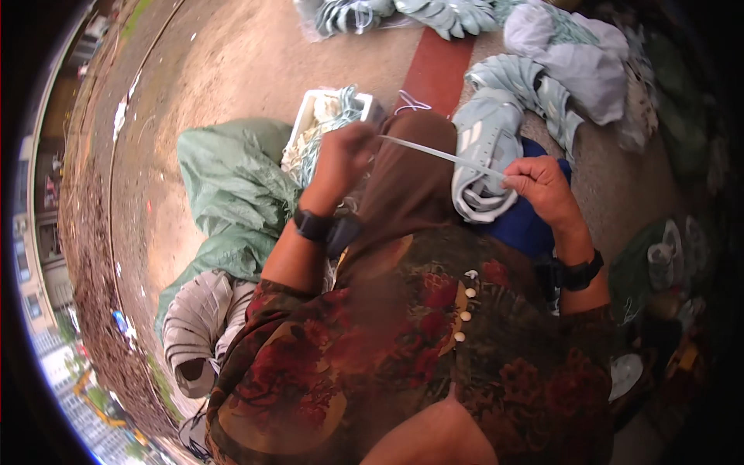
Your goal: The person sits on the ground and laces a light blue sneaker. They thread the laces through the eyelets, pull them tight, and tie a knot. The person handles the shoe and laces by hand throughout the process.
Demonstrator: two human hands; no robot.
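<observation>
A pale, flat shoelace (438, 154) is stretched in a straight line between my two hands, above my brown-clad lap. My right hand (541, 188) pinches it between thumb and fingers. At the other end my left hand (346, 159) is closed on the lace, though motion smears its fingers. Under the lace, beside my right hand, lies a light grey-blue shoe upper (490, 132) with white stripes and lace holes. Something blue (535, 225) shows beneath the upper.
Left of my knee stands a white basket (308, 105) heaped with laces, with a green woven sack (232, 174) beside it. Nested shoe uppers (535, 81) lie ahead on the right, by a white bag (577, 70). A bundle of beige uppers (198, 322) sits at lower left.
</observation>
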